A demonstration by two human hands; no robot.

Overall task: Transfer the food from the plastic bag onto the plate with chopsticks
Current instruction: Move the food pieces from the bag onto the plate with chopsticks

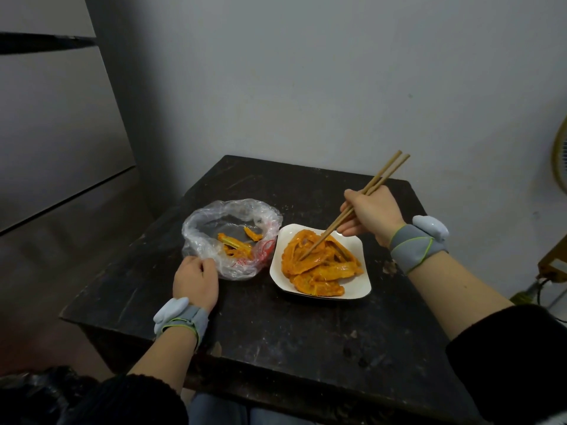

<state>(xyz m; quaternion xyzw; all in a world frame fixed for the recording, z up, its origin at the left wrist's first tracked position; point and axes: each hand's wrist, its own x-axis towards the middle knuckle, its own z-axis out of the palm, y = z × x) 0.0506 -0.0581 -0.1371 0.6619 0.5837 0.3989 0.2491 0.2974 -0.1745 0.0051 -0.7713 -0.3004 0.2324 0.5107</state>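
The main risk lies with the few pieces (236, 245) left in the plastic bag (199, 225). They look slick with orange sauce, so the chopsticks (385, 174) could lose one on the way across. A dropped piece would land on the dark table (276, 332) or smear the outside of the bag. The crossing is short, since the bag sits just beside the left edge of the plate (362, 283), and that helps.

The bag is thin, crumpled and soft. If its rim is released, the mouth could fold in over the pieces, and tips pushed in hard might snag or pierce the film. The left hand (194, 280) grips the near-left rim with fingers curled over it, which holds the mouth wide.

The plate is already heaped, and the pile reaches close to its near edge, so a piece laid there might slide over the rim.

The right hand (369, 214) holds the chopsticks with curled fingers at the far right of the plate. The tips are close together and down in the food on the plate (320, 265), toward its left middle. Whether they pinch a piece cannot be told.

The food is flat, curling strips, orange-yellow and glossy with sauce. Most of it lies piled on the white, roughly square plate, right of the bag. A small share rests in the bottom of the clear bag.
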